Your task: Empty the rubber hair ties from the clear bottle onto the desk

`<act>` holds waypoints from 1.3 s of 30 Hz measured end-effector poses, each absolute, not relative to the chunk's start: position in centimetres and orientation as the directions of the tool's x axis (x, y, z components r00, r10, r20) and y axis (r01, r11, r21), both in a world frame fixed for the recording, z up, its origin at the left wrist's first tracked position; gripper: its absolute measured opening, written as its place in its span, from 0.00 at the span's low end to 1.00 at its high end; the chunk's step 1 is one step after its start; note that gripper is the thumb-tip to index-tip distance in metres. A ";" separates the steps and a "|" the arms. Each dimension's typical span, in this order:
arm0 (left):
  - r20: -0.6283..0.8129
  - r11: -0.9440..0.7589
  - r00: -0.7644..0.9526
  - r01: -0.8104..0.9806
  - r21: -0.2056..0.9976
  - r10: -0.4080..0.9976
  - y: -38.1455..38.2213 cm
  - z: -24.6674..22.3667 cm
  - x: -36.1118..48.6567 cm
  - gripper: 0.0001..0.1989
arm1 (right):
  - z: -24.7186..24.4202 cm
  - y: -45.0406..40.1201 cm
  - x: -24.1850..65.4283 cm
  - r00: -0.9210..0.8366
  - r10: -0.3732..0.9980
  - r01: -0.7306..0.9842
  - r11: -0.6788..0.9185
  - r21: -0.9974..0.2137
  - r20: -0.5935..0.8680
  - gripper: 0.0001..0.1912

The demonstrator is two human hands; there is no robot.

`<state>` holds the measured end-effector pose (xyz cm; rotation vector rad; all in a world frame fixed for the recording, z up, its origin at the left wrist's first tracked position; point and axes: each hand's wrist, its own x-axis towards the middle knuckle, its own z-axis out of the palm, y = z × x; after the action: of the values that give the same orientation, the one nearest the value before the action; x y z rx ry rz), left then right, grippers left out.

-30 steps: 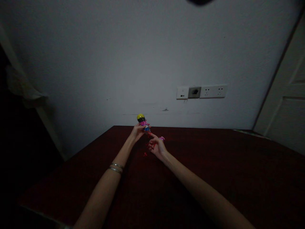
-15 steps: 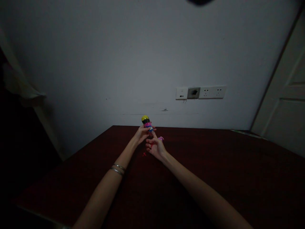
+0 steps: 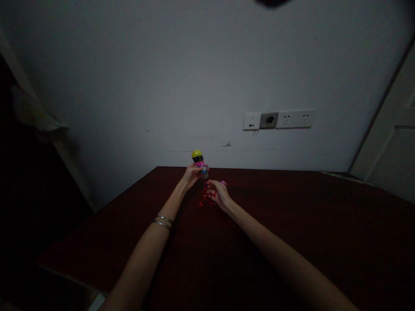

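A small bottle-shaped container (image 3: 200,163) with a yellow top, a black band and a pink and blue body is tilted above the far part of the dark red table (image 3: 259,203). My left hand (image 3: 191,175) is closed around its body. Just below its lower end, my right hand (image 3: 219,193) has its fingers bent at some red pieces (image 3: 205,198); whether it grips one is too small to tell. A pink item (image 3: 223,183) shows beside the right hand, partly hidden by it.
Behind the table stands a pale wall with a row of sockets (image 3: 279,120). A door (image 3: 389,147) is at the right. Cloth (image 3: 35,112) hangs at the left, beyond the table's edge.
My right hand has moved slightly right and away from the container's lower end. More red pieces now show below the container. The view has shifted a little.
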<state>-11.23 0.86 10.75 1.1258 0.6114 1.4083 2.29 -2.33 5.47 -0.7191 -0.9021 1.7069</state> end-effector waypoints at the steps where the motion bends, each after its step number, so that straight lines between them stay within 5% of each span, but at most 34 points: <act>1: 0.276 -0.192 0.141 -0.432 0.881 0.951 0.9 10.7 -11.2 0.22 | 5.5 -2.3 2.2 -0.278 0.960 -0.470 -0.161 -0.868 -0.028 0.08; 9: 0.278 -0.207 0.131 -0.395 0.895 0.952 1.1 10.7 -11.1 0.21 | 5.5 -2.5 1.9 -0.304 0.952 -0.192 -0.024 -0.981 0.036 0.11; 21: 0.186 -0.155 0.012 -0.502 0.851 0.982 1.7 10.0 -10.5 0.09 | 6.1 -2.9 2.6 -0.267 0.959 -0.244 0.027 -0.969 0.094 0.28; 26: 0.195 -0.096 0.113 -0.574 0.813 0.974 1.6 9.6 -10.1 0.08 | 6.0 -3.4 2.1 -0.346 0.929 -0.298 0.024 -0.954 0.131 0.37; 39: 0.182 -0.012 0.350 -0.437 0.899 0.919 0.5 9.7 -9.8 0.19 | 6.1 -3.5 2.1 -0.450 0.885 -0.418 -0.096 -0.903 0.115 0.27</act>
<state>-9.80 0.53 9.70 1.1115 0.5558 1.1651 2.11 -3.54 6.14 -0.5913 -1.1912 1.7185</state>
